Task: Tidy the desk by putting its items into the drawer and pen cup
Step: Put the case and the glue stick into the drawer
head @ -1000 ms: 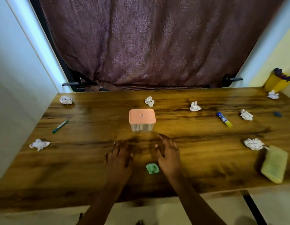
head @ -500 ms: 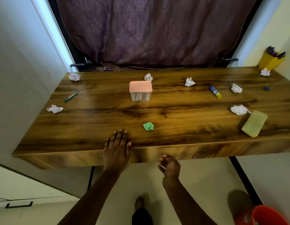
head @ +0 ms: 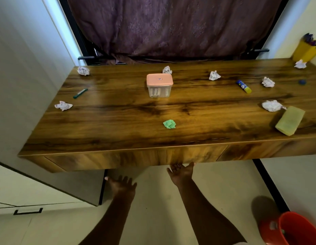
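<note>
The wooden desk [head: 118,131] carries a clear box with a pink lid [head: 159,85], a green paper ball [head: 169,124], a green pen [head: 80,93], a blue-and-yellow glue stick [head: 244,86], a yellowish block [head: 290,120], a small blue object [head: 302,82] and several crumpled white papers [head: 271,105]. A yellow pen cup [head: 305,50] stands at the far right corner. The drawer front [head: 136,158] under the desk top is closed. My right hand [head: 182,172], palm up, touches the drawer front's lower edge with its fingertips. My left hand [head: 122,185] hangs below the desk, fingers spread, holding nothing.
A red bucket [head: 293,228] stands on the floor at the lower right. A pale cabinet [head: 47,188] with a black handle sits under the desk's left end. A purple curtain [head: 171,27] hangs behind the desk. A second drawer front [head: 259,151] lies to the right.
My view has pulled back from the desk. My left hand came off the desk's front edge and dropped below it. My right hand rose to the drawer front's lower edge.
</note>
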Demonstrator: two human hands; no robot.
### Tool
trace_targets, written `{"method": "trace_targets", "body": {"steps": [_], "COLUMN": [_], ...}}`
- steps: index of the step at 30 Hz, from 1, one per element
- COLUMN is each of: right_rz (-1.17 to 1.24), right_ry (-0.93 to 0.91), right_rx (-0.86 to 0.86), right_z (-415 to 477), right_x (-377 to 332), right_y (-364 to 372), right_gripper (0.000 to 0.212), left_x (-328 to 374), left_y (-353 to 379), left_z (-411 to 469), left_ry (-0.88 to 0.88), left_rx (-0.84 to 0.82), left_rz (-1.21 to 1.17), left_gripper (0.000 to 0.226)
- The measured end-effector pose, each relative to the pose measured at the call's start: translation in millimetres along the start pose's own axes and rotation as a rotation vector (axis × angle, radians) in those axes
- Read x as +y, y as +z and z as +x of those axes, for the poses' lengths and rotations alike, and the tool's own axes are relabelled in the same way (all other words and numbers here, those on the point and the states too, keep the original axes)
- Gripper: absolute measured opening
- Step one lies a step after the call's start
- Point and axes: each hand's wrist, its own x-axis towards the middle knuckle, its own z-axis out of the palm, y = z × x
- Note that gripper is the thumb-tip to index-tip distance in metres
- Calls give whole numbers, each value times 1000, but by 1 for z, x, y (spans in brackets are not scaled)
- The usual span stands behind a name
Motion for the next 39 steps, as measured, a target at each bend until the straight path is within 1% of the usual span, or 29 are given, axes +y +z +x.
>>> {"method": "trace_targets", "body": {"steps": [1, 2, 4, 5, 7, 10, 13, 15, 17, 19, 21, 23, 24, 25, 26, 27, 29, 30, 31, 33, 34, 35, 36, 37, 39], "right_rz": [1, 0, 2, 3, -8, -49, -64, -77, -110, -131, -175, -298, -413, -558, -714, -862, -1064, -1151, -1254, -1551, -1733, -1916, -2090, -2234, -2394], "right_ry": [-5, -9, -13, -8, 3, 10, 11, 23, 32, 36, 70, 107, 93, 41, -61, -201, -517, -656, -773, -982, -1073, -1120, -1103, -1037, -885], "right_rx": [-10, -15, -21, -26, -18, -40, -79, -71, -50, -41, -47, -43, -21, 10, 40, 56, 30, -13, -47, -49, -37, -15, 18, 48, 66], "right_z": [2, 5, 6, 6, 5, 3, 2, 1, -5, -12, -25, -46, -60, -76, -93, -110, -146, -161, -171, -175, -167, -156, -145, -134, -118], "right_x": [2, 3, 4, 3, 1, -1, -1, -3, -1, 3, 5, 3, 1, -1, -4, -7, -14, -17, -21, -27, -28, -25, -20, -13, -1], "right_y": [0, -1, -3, -4, -6, -5, -13, -20, -29, -42, -57, -67, -70, -70, -69, -67, -51, -40, -26, 2, 15, 25, 30, 33, 30], "right_gripper": [88, 89, 91, 92, 94, 97, 97, 96, 95, 93, 92, 87, 82, 74, 62, 49, 23, 15, 13, 19, 25, 31, 39, 45, 53], "left_x": [5, 10, 15, 16, 14, 15, 18, 18, 14, 6, 0, 2, 3, 4, 6, 9, 15, 17, 21, 29, 33, 35, 36, 35, 31], "left_y": [8, 17, 29, 31, 25, 17, 14, 10, -3, -20, -36, -45, -48, -49, -49, -45, -34, -27, -19, -5, 1, 8, 12, 14, 15], "left_z": [2, 3, 7, 6, 8, 5, 5, 0, -4, -7, -12, -26, -39, -53, -66, -85, -123, -141, -156, -161, -150, -137, -123, -112, -96], "left_ry": [-5, -1, -13, -18, -18, -55, -75, -87, -90, -80, -80, -96, -99, -87, -49, 18, 207, 356, 569, 1057, 1229, 1274, 1268, 1244, 1229], "left_rx": [-99, -136, -148, -130, -143, -239, -284, -287, -267, -255, -247, -268, -269, -265, -231, -222, -254, -279, -316, -321, -277, -208, -131, -76, -9], "left_rz": [-124, -216, -342, -357, -352, -361, -345, -340, -283, -172, -79, -9, 55, 149, 287, 439, 692, 798, 958, 1418, 1640, 1820, 1942, 2023, 2104], "left_gripper": [89, 90, 90, 90, 91, 93, 92, 91, 92, 91, 81, 72, 70, 68, 65, 61, 48, 39, 32, 35, 42, 51, 62, 70, 73]}}
